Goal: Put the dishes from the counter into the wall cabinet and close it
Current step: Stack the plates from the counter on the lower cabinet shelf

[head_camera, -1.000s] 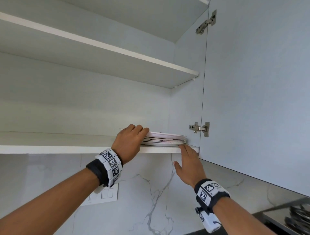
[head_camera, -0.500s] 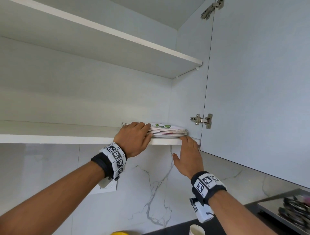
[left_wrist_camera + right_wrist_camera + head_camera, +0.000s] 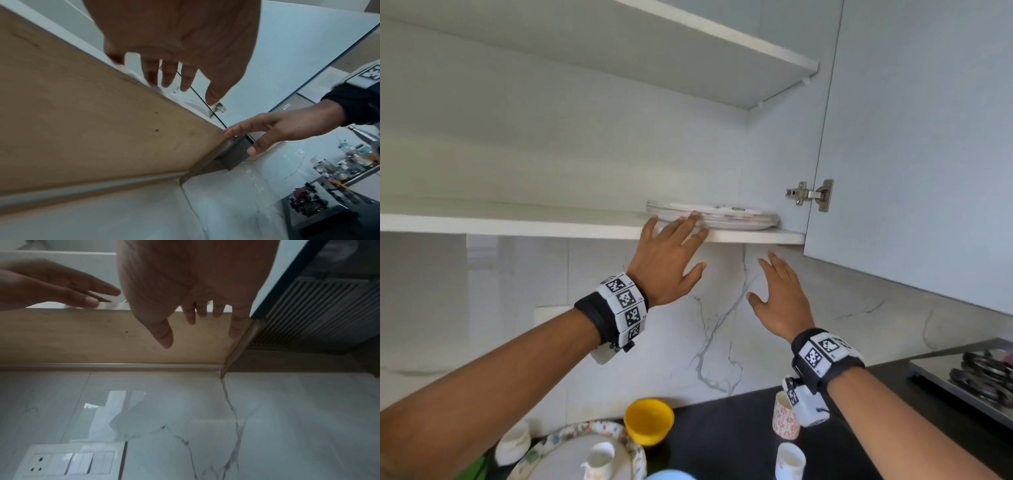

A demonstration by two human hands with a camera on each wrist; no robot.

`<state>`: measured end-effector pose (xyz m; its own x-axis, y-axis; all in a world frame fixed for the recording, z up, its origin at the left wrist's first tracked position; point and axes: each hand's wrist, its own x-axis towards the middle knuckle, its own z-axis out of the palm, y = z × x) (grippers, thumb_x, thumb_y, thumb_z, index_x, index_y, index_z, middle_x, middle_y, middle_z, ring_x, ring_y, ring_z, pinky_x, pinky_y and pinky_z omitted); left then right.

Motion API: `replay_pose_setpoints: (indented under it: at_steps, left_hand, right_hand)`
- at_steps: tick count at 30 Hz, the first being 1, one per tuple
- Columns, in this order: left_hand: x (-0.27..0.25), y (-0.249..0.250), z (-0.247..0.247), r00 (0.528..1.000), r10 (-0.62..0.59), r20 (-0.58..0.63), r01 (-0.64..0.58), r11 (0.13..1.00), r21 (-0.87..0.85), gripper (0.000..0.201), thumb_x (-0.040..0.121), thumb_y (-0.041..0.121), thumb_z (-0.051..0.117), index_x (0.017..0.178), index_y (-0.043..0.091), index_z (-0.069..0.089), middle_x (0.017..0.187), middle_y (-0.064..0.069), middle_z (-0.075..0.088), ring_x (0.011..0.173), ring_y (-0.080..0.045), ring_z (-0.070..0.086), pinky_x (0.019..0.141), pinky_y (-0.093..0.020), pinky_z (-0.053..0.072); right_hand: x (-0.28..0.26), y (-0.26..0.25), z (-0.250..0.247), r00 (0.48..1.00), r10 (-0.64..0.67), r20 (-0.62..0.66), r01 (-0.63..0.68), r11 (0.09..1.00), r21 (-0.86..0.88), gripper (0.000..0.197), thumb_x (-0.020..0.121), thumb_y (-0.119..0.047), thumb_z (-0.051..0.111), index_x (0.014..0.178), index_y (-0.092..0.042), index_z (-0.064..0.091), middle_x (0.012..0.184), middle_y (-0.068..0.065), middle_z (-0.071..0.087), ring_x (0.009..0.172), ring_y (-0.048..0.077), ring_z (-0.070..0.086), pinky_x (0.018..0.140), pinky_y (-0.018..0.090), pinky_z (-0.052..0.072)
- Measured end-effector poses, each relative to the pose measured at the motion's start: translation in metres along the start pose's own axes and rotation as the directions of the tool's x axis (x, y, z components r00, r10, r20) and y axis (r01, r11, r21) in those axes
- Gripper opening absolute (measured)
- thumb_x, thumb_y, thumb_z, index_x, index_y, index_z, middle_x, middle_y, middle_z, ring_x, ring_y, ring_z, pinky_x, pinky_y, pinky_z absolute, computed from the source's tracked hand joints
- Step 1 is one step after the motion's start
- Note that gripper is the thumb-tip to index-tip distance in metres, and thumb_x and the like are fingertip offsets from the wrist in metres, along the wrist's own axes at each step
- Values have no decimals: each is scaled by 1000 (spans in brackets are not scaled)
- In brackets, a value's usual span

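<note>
Stack of flat white plates with printed patterns (image 3: pixel 726 219) sits on the wall cabinet's white bottom shelf (image 3: pixel 517 222), at its right end, near the front edge. Left hand (image 3: pixel 667 260) has fingers spread, tips at the stack's rim, gripping nothing; right hand (image 3: pixel 780 301) also spread and empty, below the shelf. Yellow plastic bowl (image 3: pixel 649 423), cups and a big floral plate (image 3: pixel 571 442) wait on the black counter (image 3: pixel 729 431) beneath. Risk, imo — the stack could get knocked off when more dishes go in beside it.
</note>
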<state>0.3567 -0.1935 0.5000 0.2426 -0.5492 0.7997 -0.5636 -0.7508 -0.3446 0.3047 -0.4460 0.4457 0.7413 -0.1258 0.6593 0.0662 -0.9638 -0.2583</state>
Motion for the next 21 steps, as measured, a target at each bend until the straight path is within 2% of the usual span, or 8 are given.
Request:
replay_pose_setpoints:
  at_steps: [4, 7, 9, 10, 13, 15, 18, 21]
  left_hand:
    - [-49, 18, 11, 997, 79, -5, -79, 990, -119, 46, 90, 43, 50, 130, 21, 57, 150, -9, 42, 133, -28, 45, 114, -57, 23]
    - [-115, 30, 40, 973, 80, 216, -44, 986, -164, 42, 87, 45, 50, 123, 25, 61, 143, -6, 51, 125, -27, 51, 109, -57, 30]
    - [-165, 34, 62, 918, 49, 395, 17, 987, -162, 44, 84, 49, 48, 119, 28, 63, 138, -3, 55, 122, -28, 54, 106, -59, 32]
    - [-193, 36, 72, 873, 30, 487, 49, 987, -150, 44, 83, 50, 48, 119, 29, 64, 137, -2, 56, 123, -28, 53, 107, -59, 31]
    - [-264, 31, 93, 684, -41, 728, 175, 978, -109, 43, 86, 47, 51, 125, 32, 59, 142, 2, 50, 132, -26, 44, 110, -52, 25]
    - [-307, 20, 102, 549, -92, 831, 226, 973, -42, 41, 89, 46, 50, 129, 36, 54, 142, 6, 46, 133, -23, 40, 107, -45, 30]
    - [-360, -4, 114, 352, -159, 922, 331, 943, 36, 40, 90, 44, 52, 129, 37, 52, 142, 6, 45, 133, -22, 38, 106, -39, 35]
    - [-404, -28, 122, 203, -155, 967, 420, 906, 57, 38, 90, 39, 56, 128, 33, 54, 139, 2, 48, 129, -22, 40, 108, -36, 33]
  right_hand:
    - [-46, 5, 28, 989, -22, 145, 20, 1000, 15, 60, 92, -35, 60, 147, -28, 38, 162, -9, 16, 147, 16, 16, 113, 32, 27]
    - [-96, 1, 63, 940, -29, 341, 14, 999, 45, 54, 91, -36, 60, 142, -33, 45, 160, -12, 22, 144, 16, 23, 112, 35, 30]
    - [-131, -2, 88, 897, -59, 437, 23, 996, 87, 51, 90, -38, 59, 140, -34, 47, 158, -13, 24, 143, 15, 24, 114, 36, 30]
    - [-150, -4, 102, 870, -69, 489, 28, 995, 92, 52, 90, -41, 59, 140, -35, 47, 158, -14, 24, 143, 15, 24, 114, 37, 30]
    - [-197, -10, 136, 795, -80, 601, 21, 994, 105, 54, 90, -47, 59, 141, -36, 46, 158, -14, 26, 144, 13, 23, 114, 37, 30]
    - [-225, -15, 158, 756, -84, 650, 3, 992, 126, 53, 88, -50, 59, 139, -37, 48, 156, -15, 29, 142, 11, 25, 112, 38, 33]
    - [-251, -23, 184, 707, -107, 699, 25, 992, 126, 52, 88, -50, 58, 138, -37, 49, 153, -13, 35, 140, 11, 29, 109, 41, 37]
    - [-256, -36, 203, 665, -140, 733, 77, 990, 119, 54, 90, -49, 56, 141, -35, 46, 154, -9, 35, 141, 16, 30, 108, 43, 39]
